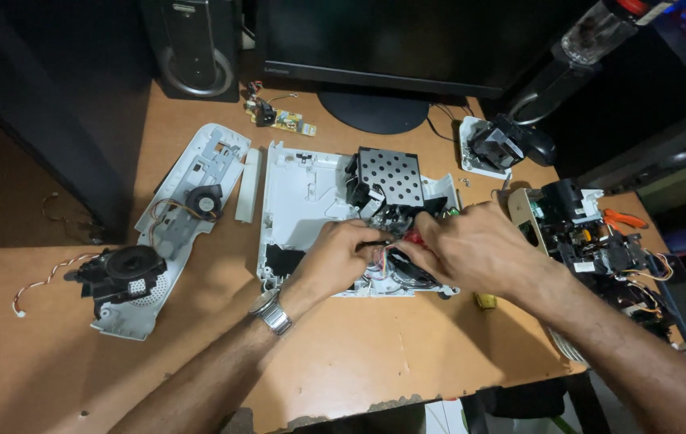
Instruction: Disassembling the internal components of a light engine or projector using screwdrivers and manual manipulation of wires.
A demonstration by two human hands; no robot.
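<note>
While both our hands meet over the middle of the wooden table (343, 362), we work inside an opened white plastic housing (298, 197) that lies flat in front of the monitor stand (375, 111). Our left hand (343, 253), a metal watch (270, 312) on its wrist, curls its fingers closed around something small and dark at the lower part of the housing; what exactly it pinches we cannot tell. Our right hand (471, 245) comes in from the right, fingers bent and closed, pressed close against the left; a bit of red shows between them, perhaps a tool handle, but it is too hidden to say. Red and white wires (379, 269) sit just under the fingers. Behind the hands a perforated metal plate (391, 175) stands in the housing.

To the left lies a separate white cover panel (198, 173) with a small black fan (204, 201) and a black round speaker (122, 269) at its near end. A narrow white strip (248, 185) lies between the panel and the housing. A small green circuit board (282, 119) rests near the monitor stand. On the right sits a black lens assembly (507, 145), and nearer to us a block of dark parts and boards (592, 237).
</note>
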